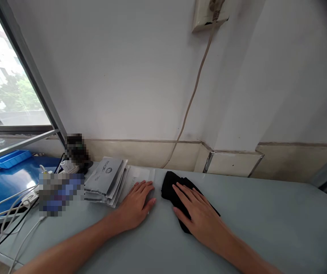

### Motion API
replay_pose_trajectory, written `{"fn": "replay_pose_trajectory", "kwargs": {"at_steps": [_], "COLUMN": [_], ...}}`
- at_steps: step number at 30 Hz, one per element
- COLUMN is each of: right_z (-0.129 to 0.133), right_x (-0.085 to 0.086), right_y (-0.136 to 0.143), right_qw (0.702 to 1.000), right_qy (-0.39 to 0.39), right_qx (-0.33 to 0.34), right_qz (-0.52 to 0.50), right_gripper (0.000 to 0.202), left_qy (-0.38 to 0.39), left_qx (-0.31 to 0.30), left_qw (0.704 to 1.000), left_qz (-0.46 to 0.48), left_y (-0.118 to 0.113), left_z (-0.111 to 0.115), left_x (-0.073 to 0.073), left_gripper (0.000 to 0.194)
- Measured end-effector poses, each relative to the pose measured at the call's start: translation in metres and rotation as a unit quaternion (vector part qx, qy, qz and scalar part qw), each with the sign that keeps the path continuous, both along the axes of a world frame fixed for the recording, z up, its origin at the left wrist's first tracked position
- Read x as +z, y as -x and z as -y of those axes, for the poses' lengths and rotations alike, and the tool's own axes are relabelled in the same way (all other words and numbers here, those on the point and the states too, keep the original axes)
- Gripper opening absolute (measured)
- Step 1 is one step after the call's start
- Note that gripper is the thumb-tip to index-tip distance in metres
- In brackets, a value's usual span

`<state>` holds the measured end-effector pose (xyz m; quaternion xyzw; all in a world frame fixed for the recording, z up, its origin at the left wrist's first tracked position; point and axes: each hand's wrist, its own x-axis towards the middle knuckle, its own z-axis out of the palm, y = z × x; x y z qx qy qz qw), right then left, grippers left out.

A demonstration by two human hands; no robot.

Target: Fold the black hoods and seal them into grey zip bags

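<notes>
My left hand (137,203) lies flat, fingers stretched forward, over the lower end of a clear plastic packaging bag (133,178) with faint print. Just left of it sits a stack of grey printed packaging bags (105,177), the top one marked "ROCK". Palm down, my right hand (196,211) rests on a folded black cloth item (169,187), its fingers slightly spread. Part of the black item is hidden under that hand, and its exact kind is not clear. Both hands are on the grey-green table (260,224).
White cables (6,205) and a power strip (30,198) crowd the table's left end, near blurred objects. A blue tray (10,158) stands on a blue surface beyond a metal frame. One cord (196,83) hangs from the wall socket (204,17) down behind the table.
</notes>
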<state>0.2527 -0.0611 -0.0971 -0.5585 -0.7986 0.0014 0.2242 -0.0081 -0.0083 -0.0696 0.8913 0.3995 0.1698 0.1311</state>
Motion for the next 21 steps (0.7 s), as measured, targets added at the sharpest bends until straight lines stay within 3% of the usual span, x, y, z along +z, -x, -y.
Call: {"fn": "replay_pose_trajectory", "kwargs": {"at_steps": [8, 12, 17, 21], "right_z": [-0.001, 0.005, 0.007, 0.006], "right_x": [0.017, 0.027, 0.028, 0.025], "right_y": [0.001, 0.004, 0.005, 0.005], "right_qw": [0.993, 0.989, 0.989, 0.988], "right_qy": [0.0, 0.017, 0.037, 0.04], "right_qx": [0.023, 0.049, 0.068, 0.065], "right_qz": [-0.114, -0.135, -0.129, -0.137], "right_gripper": [0.027, 0.018, 0.01, 0.003], "left_qy": [-0.011, -0.008, -0.006, 0.004], "left_qx": [-0.011, -0.012, -0.012, -0.015], "left_qw": [1.0, 1.0, 1.0, 1.0], "left_qz": [-0.001, -0.01, 0.001, 0.021], "left_y": [0.002, 0.003, 0.002, 0.002], "left_z": [-0.001, -0.001, -0.001, 0.001], "left_x": [-0.004, -0.004, -0.001, 0.002], "left_gripper": [0.044, 0.044, 0.045, 0.059]}}
